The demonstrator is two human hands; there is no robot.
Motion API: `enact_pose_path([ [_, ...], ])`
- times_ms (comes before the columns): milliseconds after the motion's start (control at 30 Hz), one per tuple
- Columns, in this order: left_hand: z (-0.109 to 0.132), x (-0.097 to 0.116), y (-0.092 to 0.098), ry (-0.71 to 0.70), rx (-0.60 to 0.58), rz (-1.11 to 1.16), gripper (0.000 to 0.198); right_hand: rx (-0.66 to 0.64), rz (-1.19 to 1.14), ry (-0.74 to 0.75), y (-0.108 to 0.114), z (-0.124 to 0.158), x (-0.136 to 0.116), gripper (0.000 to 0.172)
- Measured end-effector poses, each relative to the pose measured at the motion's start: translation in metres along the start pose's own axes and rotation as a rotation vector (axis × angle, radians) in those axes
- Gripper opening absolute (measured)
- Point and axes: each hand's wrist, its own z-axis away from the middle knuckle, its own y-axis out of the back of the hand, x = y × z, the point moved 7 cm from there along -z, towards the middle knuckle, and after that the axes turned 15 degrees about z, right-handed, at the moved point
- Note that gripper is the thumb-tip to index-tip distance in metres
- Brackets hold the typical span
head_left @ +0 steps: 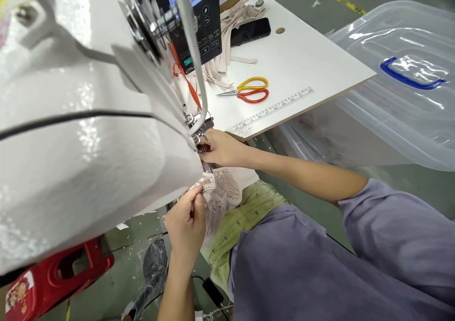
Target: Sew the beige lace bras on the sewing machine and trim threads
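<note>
My left hand [186,219] pinches the edge of a pale pink lace garment [218,200], where a narrow picot-edged elastic strip [209,186] runs. The lace hangs beside the sewing machine's narrow arm and rests over my lap. My right hand [224,148] is at the machine's needle and presser foot area [199,127], fingers curled together close under the metal parts. What those fingers grip is hidden. The white sewing machine body [117,155] fills the left of the view, with a bent grey tube in front of its needle end.
Yellow-and-red-handled thread snips [250,91], a dark phone [251,31] and pale fabric strips [223,55] lie on the white table [295,58]. A control panel [201,27] stands behind. Right of the table is a clear plastic lid [401,93]; a red plastic stool [60,276] stands lower left.
</note>
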Motion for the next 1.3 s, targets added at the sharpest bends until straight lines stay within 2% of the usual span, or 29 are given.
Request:
enact_pose_path([
  [533, -0.002, 0.004, -0.008, -0.059, -0.03, -0.036, 0.026, 0.035, 0.001, 0.062, 0.005, 0.001, -0.001, 0.004],
  [833, 0.011, -0.008, -0.003, 0.014, 0.108, 0.03, 0.028, 0.15, -0.017, 0.071, 0.007, 0.008, 0.006, 0.004],
  [1133, 0.004, -0.016, -0.004, 0.095, 0.071, 0.04, 0.028, 0.085, 0.044, 0.002, 0.003, 0.004, -0.002, 0.008],
  [1300, 0.001, -0.019, -0.001, 0.101, 0.098, 0.021, 0.03, 0.126, 0.061, 0.007, 0.005, 0.001, -0.002, 0.005],
])
